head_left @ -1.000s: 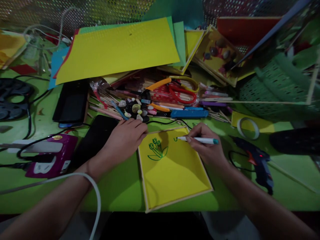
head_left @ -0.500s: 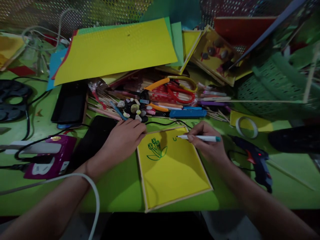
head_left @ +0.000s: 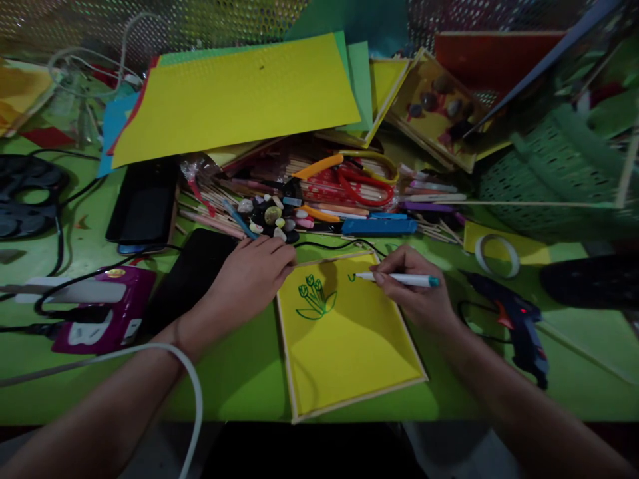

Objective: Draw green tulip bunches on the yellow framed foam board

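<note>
A yellow sheet [head_left: 349,359] edged with thin wooden sticks lies on the green table, tilted slightly. Green line-drawn tulips [head_left: 312,297] with leaves show at its upper left, and a small curved green stroke at its upper right. My right hand [head_left: 417,283] pinches a white marker [head_left: 407,279] with a teal end, its dark tip at that stroke. At the sheet's top left corner rests my left hand [head_left: 259,269], fingers stretched forward and slightly bent, its thumb side against the frame edge. Nothing shows in that hand.
Behind lie pebbles [head_left: 273,215], scissors [head_left: 367,183], a blue cutter [head_left: 379,227] and coloured sheets [head_left: 234,100]. At right are a glue gun [head_left: 522,326], a tape roll [head_left: 496,256] and a green basket [head_left: 544,173]. Phones [head_left: 142,203] and a purple power strip [head_left: 107,309] sit left; a white cable [head_left: 194,392] crosses my left forearm.
The marker tip has moved very slightly and the green stroke looks a little longer. The whole view has shifted a little; my left hand stays at the corner.
</note>
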A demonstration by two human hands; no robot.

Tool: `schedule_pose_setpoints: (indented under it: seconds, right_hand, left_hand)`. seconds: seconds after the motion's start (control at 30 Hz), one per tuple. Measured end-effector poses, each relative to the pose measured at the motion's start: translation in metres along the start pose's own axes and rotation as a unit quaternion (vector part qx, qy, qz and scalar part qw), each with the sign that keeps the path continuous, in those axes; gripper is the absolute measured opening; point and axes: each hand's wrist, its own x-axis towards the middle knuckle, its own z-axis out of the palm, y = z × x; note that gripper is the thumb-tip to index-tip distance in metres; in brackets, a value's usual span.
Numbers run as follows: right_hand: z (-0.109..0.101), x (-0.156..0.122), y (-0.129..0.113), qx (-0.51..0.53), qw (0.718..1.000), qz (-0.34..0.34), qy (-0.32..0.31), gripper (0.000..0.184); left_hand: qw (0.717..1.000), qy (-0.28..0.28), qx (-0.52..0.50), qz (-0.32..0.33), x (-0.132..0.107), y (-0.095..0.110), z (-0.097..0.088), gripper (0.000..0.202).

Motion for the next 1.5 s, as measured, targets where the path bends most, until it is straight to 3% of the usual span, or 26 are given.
schedule_pose_setpoints:
  seconds: [0.43, 1.5]
  right_hand:
    - [-0.0004, 0.0054, -0.0014, 0.010, 0.999, 0.008, 0.050, 0.018]
    - [-0.0009, 0.0056, -0.0021, -0.013, 1.000, 0.005, 0.005, 0.023]
  left_hand:
    - [1.000, 0.005, 0.001, 0.003, 0.0003, -0.0007, -0.0002, 0.010]
    - [1.000, -0.004, -0.004, 0.003, 0.0001, -0.0002, -0.0014, 0.010]
